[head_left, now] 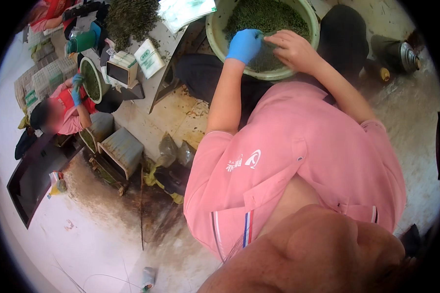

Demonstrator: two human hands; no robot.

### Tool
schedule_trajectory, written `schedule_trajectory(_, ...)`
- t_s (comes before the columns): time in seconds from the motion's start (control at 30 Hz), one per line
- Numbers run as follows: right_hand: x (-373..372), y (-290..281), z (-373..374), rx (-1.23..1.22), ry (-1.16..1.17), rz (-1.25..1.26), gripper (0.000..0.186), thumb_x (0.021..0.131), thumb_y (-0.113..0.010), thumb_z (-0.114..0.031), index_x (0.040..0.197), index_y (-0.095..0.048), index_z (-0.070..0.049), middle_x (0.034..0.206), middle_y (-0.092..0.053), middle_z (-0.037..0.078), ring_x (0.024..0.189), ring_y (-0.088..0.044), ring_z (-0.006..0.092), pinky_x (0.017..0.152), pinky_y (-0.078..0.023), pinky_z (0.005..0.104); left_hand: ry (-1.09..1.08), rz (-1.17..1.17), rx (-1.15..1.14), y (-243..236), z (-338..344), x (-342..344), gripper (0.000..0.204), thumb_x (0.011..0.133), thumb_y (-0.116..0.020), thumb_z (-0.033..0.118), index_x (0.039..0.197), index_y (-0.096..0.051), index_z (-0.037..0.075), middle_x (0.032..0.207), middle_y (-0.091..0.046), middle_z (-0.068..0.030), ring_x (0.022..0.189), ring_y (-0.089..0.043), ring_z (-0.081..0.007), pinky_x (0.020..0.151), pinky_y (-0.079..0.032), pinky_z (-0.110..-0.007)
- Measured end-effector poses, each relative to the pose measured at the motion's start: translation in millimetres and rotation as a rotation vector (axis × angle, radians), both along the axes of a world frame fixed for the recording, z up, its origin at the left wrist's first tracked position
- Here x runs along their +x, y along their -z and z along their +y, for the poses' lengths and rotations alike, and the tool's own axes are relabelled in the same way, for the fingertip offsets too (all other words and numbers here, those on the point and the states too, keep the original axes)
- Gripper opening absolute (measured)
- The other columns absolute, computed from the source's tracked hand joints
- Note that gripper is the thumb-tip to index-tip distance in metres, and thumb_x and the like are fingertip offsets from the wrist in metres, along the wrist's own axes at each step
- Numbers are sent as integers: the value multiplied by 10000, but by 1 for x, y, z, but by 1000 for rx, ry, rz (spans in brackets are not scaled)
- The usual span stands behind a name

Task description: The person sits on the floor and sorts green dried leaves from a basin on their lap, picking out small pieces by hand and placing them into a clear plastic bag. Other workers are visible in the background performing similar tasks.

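A pale green round basin [313, 29] holds dark green dried leafy bits [249, 14] in front of me. My left hand [244, 45], in a blue glove, is over the basin with its fingers curled. My bare right hand [291, 50] meets it, fingertips bent together at the left hand's fingers. Whatever is between them is too small and hidden to make out.
At upper left a table [161, 68] bears a dried-herb pile [129, 19], white packets [149, 58] and a green container [80, 43]. A co-worker [66, 110] in gloves holds another basin [92, 78]. Bins [120, 151] stand below; a metal canister [393, 51] is at right.
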State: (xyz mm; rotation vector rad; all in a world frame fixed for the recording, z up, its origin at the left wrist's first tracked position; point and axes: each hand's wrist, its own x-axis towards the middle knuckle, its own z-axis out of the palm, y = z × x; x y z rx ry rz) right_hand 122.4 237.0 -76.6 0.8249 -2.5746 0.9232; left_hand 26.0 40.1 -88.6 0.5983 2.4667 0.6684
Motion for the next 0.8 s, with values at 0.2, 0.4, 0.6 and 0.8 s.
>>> schedule_trajectory(0.2, 14, -43, 15, -142, 145, 131, 157, 752, -755, -67, 880, -674, -27, 1230, -655, 102, 1038, -646, 309, 920, -540, 426, -59, -11, 133, -28, -1, -22, 292, 915, -636, 229, 1088, -724, 11, 985, -732, -187, 870, -714, -299, 801, -552, -385)
schedule_trajectory(0.4, 17, -42, 33, -88, 276, 124, 174, 753, -760, -49, 906, -681, -30, 1159, -673, 101, 933, -672, 296, 811, -560, 400, -411, -113, 525, -87, 17, -124, 343, 909, -658, 195, 1170, -698, -23, 993, -730, -163, 841, -686, -164, 798, -542, -316)
schedule_trajectory(0.6, 19, -41, 23, -104, 234, 58, 148, 756, -749, -47, 888, -686, -26, 1097, -681, 107, 914, -666, 294, 799, -549, 391, -605, -365, 1460, -79, 63, -215, 369, 1020, -541, 232, 1296, -526, -12, 1137, -657, -167, 934, -681, -283, 813, -569, -393)
schedule_trajectory(0.8, 28, -24, 24, -101, 231, -45, 119, 783, -733, -68, 887, -690, -28, 1069, -684, 103, 922, -662, 282, 813, -540, 384, -563, 64, 1099, -53, 1, -153, 530, 891, -666, 186, 1371, -550, -7, 1082, -707, -196, 940, -699, -228, 833, -547, -313)
